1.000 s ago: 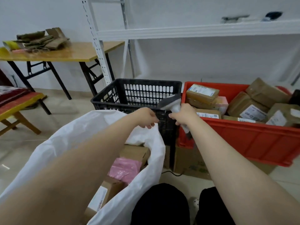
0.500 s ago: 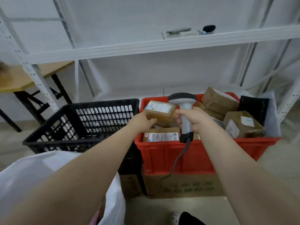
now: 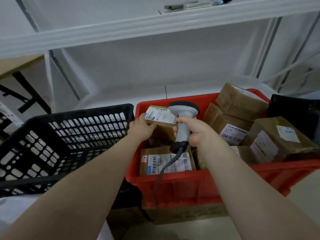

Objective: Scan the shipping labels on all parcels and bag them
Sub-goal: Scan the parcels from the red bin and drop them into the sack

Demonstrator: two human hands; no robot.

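left hand (image 3: 141,129) grips parcel (image 3: 160,118) | right hand (image 3: 195,130) holds scanner (image 3: 182,122) upright

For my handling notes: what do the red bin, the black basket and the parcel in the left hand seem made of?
Red bin: likely moulded plastic, slightly shiny, ribbed wall. Black basket: probably plastic, a moulded grid of slots. Parcel: seemingly brown cardboard, glossy as if taped, with a white paper label.
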